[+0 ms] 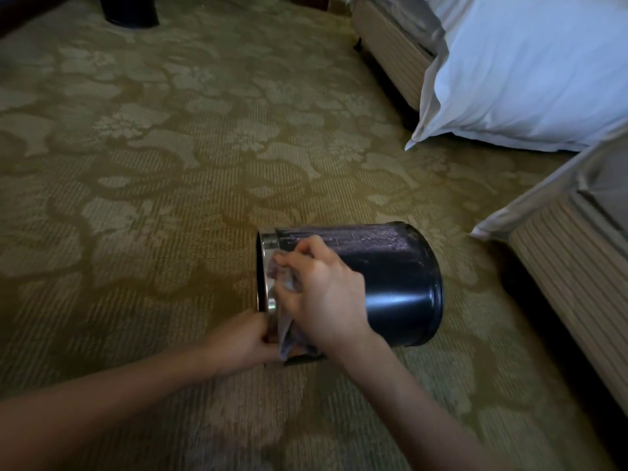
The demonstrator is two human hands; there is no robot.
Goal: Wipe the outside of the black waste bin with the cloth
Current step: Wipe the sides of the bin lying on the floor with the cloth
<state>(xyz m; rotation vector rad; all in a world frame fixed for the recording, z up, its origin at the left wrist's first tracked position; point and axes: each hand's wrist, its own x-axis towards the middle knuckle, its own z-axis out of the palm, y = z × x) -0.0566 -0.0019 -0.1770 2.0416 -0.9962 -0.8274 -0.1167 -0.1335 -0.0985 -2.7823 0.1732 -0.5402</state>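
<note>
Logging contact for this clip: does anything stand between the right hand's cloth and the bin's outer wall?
Nothing visible does. The right hand holds the cloth against the black waste bin by its chrome rim; the left hand grips that rim lower down, beside the cloth.

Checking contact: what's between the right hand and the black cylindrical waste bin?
Head view: a crumpled grey cloth, gripped by the right hand against the black bin near its silver rim.

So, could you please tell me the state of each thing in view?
bin: on its side on the carpet, mouth facing left.
cloth: bunched, pressed against the bin near its rim.
right hand: grips the cloth.
left hand: grips the rim.
</note>
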